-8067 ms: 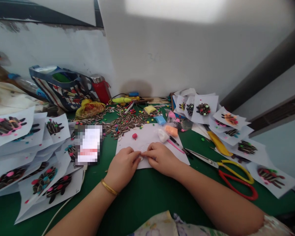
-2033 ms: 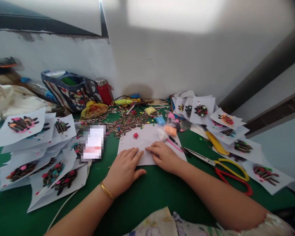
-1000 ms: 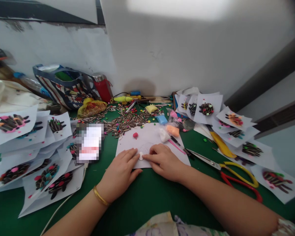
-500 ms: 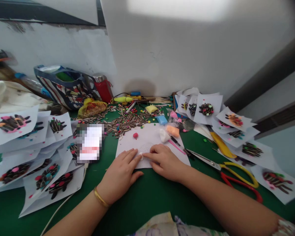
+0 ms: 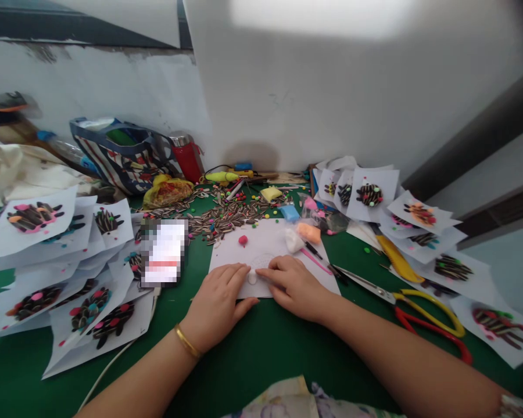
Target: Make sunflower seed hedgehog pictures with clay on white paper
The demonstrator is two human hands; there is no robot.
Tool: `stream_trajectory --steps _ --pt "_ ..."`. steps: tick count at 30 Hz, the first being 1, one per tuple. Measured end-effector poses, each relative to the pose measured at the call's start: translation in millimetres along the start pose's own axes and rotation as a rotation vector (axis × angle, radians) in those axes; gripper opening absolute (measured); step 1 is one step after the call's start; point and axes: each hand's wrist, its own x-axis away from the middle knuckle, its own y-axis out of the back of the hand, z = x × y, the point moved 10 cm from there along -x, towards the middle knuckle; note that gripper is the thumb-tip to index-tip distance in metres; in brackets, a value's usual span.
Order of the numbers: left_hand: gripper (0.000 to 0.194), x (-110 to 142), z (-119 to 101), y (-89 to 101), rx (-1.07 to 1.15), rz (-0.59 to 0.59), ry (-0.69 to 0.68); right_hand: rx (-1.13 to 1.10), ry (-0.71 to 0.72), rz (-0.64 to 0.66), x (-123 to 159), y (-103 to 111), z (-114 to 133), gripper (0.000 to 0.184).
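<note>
A sheet of white paper (image 5: 224, 251) lies on the green table, bearing a faint pencil drawing (image 5: 262, 259). On its near part is a small flattened bit of white clay (image 5: 252, 278). My left hand (image 5: 220, 295) rests flat at the paper's left edge, fingers stretched beside the clay, thumb apart. From the other side my right hand (image 5: 297, 287) reaches in, its index finger extended to the clay's edge and the other fingers curled. Neither hand visibly grips anything. A small red-pink clay ball (image 5: 243, 240) sits higher on the sheet.
Scissors (image 5: 387, 296) lie right of the paper. White clay (image 5: 293, 240), orange clay (image 5: 308, 233) and a pen (image 5: 314, 250) are at its right side. Sunflower seeds (image 5: 222, 216) spread behind. A phone (image 5: 165, 252) and decorated paper sheets (image 5: 87, 325) lie left.
My fingertips have drawn slightly apart, so the white clay between them shows more fully. The whole view has shifted a little with my head.
</note>
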Motion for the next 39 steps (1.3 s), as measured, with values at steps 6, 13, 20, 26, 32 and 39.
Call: stream_trajectory --steps 6,13,20,26,32,39 --pt "0.027 -10 10 0.2 0.058 -0.043 0.102 -0.012 0.029 -0.015 0 3 5 0.034" --pt "0.027 -21 13 1.2 -0.019 -0.064 0.158 0.003 0.032 0.017 0 2 7 0.033" --pt "0.016 -21 15 1.7 0.005 -0.092 0.158 -0.028 0.009 0.001 -1 2 2 0.044" --pt "0.013 -20 20 0.8 0.12 -0.062 0.177 -0.019 0.017 0.003 0 1 0 0.043" --pt "0.02 -22 17 1.1 0.066 -0.081 0.181 -0.02 0.024 -0.003 0 0 1 0.044" --pt "0.015 -21 20 -0.9 0.075 -0.088 0.171 0.029 0.024 0.037 -1 -3 3 0.046"
